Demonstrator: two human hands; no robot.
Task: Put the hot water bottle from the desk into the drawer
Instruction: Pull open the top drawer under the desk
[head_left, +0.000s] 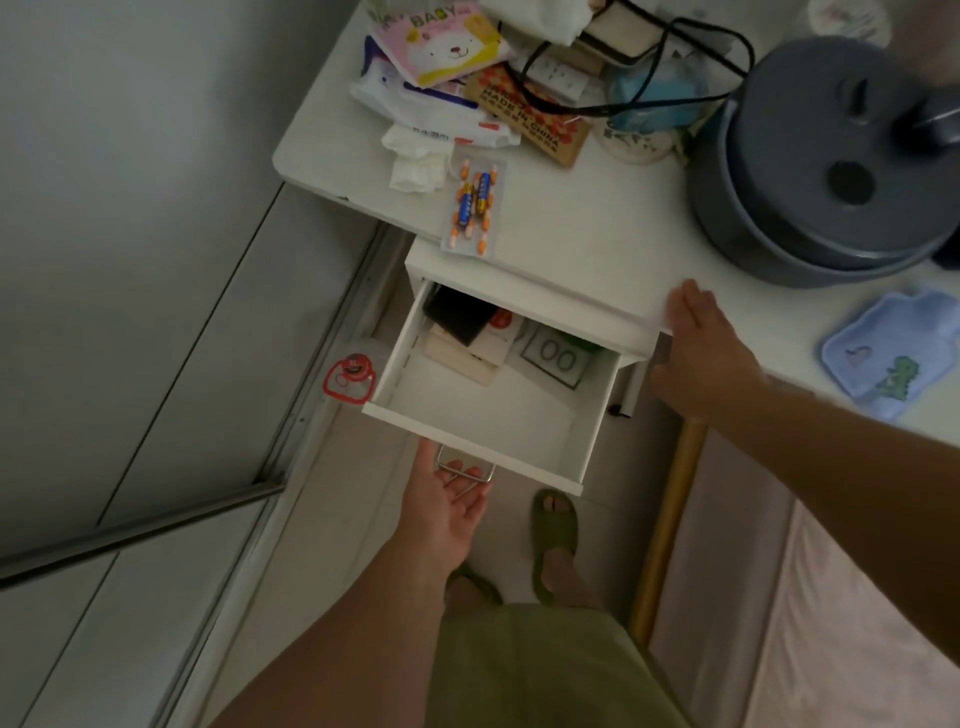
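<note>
The hot water bottle (896, 351), pale blue with a little green dinosaur on it, lies flat at the desk's (597, 228) near right edge, touched by neither hand. The right hand (701, 358) rests spread and empty on the desk's front edge, just left of the bottle. Below, the drawer (493, 415) stands pulled out, boxes and a card at its back, the front bare. The left hand (449, 499), palm up, has its fingers hooked loosely under the wire handle (464, 470).
</note>
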